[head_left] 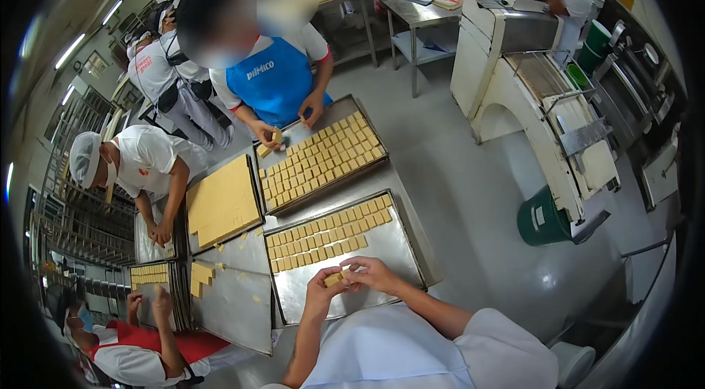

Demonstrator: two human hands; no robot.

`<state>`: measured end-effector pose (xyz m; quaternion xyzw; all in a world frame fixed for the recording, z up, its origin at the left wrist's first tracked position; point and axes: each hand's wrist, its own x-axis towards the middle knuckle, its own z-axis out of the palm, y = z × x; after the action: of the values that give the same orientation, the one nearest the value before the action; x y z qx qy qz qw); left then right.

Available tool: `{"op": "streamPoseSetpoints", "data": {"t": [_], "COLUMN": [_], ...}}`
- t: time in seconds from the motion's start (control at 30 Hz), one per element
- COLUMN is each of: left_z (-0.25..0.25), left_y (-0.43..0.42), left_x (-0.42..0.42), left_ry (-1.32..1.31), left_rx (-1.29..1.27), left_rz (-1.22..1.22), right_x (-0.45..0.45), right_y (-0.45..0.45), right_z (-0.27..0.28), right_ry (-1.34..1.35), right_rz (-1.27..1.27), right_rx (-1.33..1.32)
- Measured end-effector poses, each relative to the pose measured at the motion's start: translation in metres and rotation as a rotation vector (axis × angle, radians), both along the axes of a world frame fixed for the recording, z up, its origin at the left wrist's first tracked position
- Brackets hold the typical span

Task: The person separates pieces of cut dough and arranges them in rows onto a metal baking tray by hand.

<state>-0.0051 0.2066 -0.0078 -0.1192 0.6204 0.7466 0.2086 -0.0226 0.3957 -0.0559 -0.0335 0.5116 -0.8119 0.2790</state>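
Note:
My left hand (319,292) and my right hand (373,276) meet over the near part of a metal tray (382,260). Between their fingertips is a small yellow block (335,279), cut like a bar of cake or dough; both hands have their fingers closed on it. Just beyond them, rows of similar yellow blocks (323,235) lie across the far half of this tray. Whether more than one block is in my fingers is partly hidden.
A second tray (380,157) full of yellow blocks lies beyond mine. To its left is a large yellow slab (220,202); cut strips (200,279) rest on a metal sheet (235,315). Co-workers stand opposite (272,80) and at left (150,165). A green bin (543,216) stands right.

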Motion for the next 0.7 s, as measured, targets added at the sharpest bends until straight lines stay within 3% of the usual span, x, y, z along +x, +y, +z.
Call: {"op": "streamPoseSetpoints", "data": {"t": [0.7], "left_z": [-0.004], "left_y": [0.009], "left_x": [0.006], "left_ry": [-0.052], "left_rx": [-0.027], "left_rz": [0.072], "right_x": [-0.007], "right_y": [0.008], "right_z": [0.001], "right_ry": [-0.046], "right_rz": [0.055], "right_rx": [0.038]}}
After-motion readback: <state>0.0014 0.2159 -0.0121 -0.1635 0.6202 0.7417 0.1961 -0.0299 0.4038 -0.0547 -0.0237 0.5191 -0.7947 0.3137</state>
